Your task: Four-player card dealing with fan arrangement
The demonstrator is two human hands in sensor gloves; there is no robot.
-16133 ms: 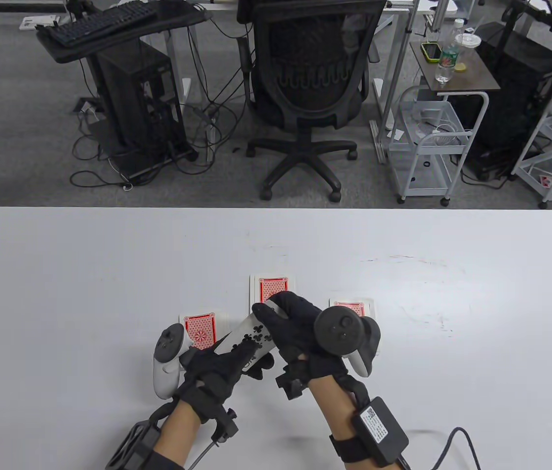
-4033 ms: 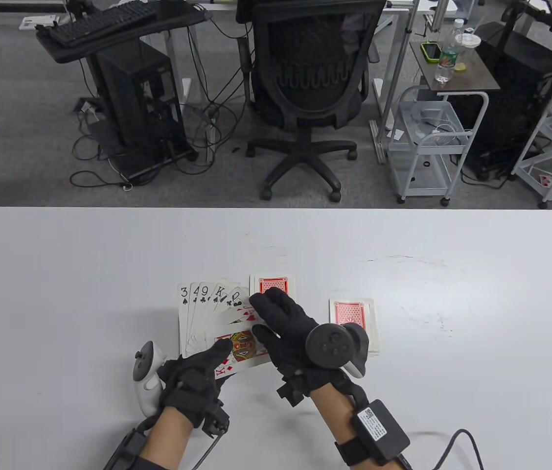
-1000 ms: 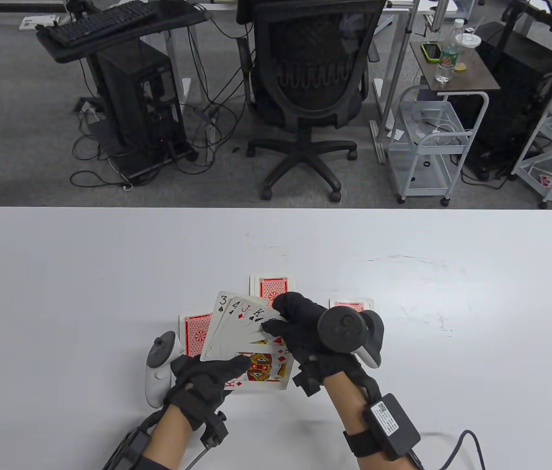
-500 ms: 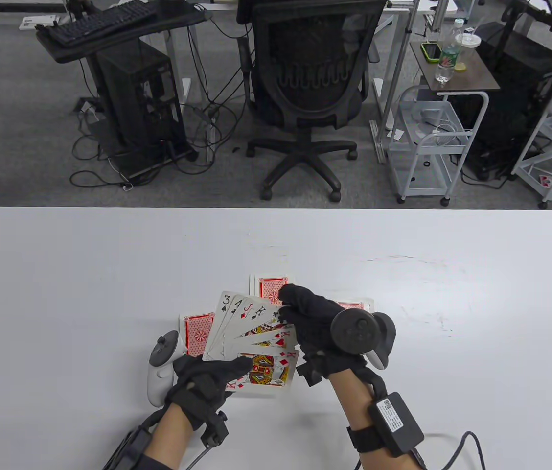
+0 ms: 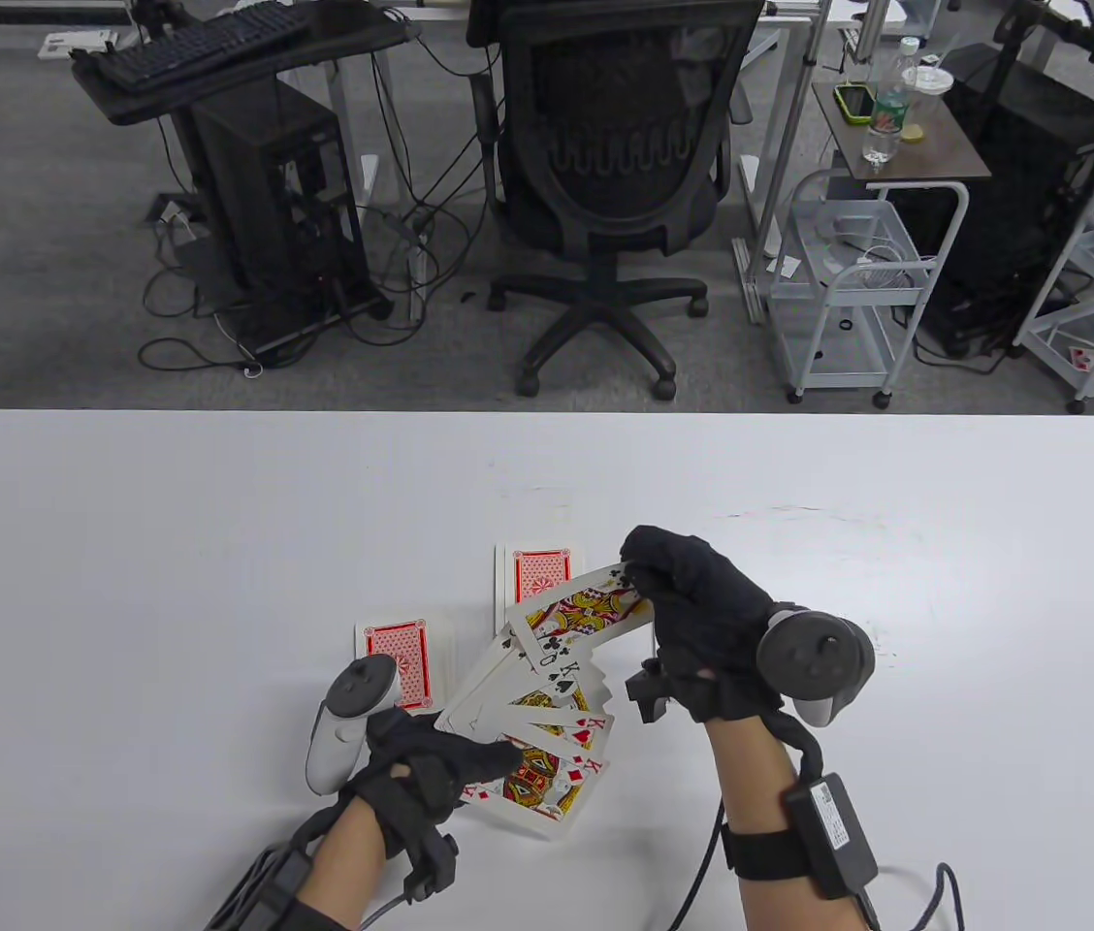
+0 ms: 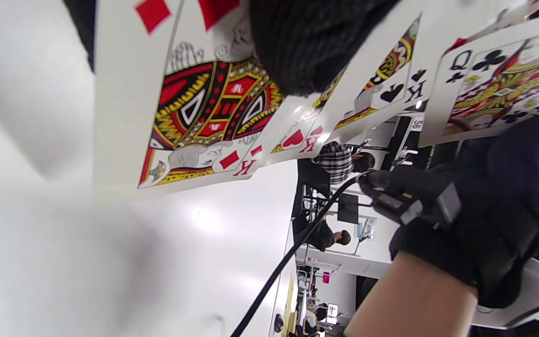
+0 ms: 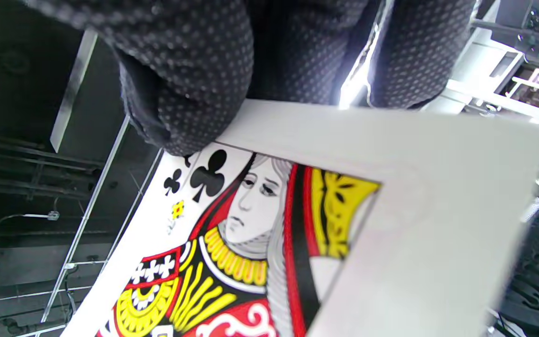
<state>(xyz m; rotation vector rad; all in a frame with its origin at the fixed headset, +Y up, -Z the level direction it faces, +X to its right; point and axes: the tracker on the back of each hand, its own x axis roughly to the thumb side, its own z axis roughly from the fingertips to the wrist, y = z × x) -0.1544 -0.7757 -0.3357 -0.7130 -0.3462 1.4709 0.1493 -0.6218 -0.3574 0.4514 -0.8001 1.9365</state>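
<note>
left hand [image 5: 421, 766] pinches a face-up fan of cards [image 5: 537, 722] at its near corner, above the surface [image 5: 169, 543]; fan spreads up and rightward. right hand [image 5: 702, 611] pinches the queen of clubs [image 5: 581, 613] by its far-right corner, long axis running left-right, tilted, at the fan's top. two face-down red-backed piles visible: left pile [image 5: 399, 659], centre pile [image 5: 537, 572], long axes pointing away.

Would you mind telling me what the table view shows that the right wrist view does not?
Table view only: the left hand holding the fan, and two face-down piles on the table. Right wrist view only: the queen's face up close, with fingertips pinching its corner. Both: the right hand holding the queen of clubs.
</note>
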